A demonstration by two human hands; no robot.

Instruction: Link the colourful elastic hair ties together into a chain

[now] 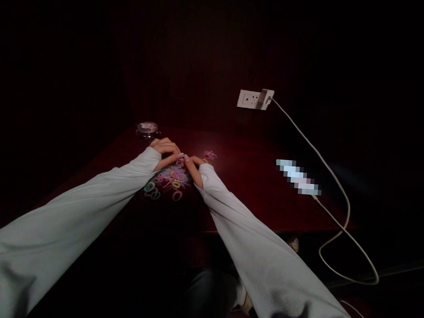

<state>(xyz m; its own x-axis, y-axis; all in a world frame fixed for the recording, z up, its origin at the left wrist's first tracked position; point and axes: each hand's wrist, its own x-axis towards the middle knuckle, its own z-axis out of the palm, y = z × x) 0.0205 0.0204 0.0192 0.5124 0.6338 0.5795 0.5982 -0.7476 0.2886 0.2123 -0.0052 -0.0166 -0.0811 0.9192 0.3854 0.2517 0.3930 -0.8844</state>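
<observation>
A heap of small coloured elastic bands (170,179) lies on a dark red table (252,201). My left hand (166,151) and my right hand (194,166) meet just above the far side of the heap, fingertips together, pinching what looks like a small pink band between them. Both arms wear pale grey sleeves. A smaller pink cluster of bands (210,155) lies just right of my hands.
A round clear container (147,130) stands at the far left of the table. A white wall socket (255,99) holds a charger, and its white cable (336,188) runs down to a phone (297,177) on the table's right. The surroundings are very dark.
</observation>
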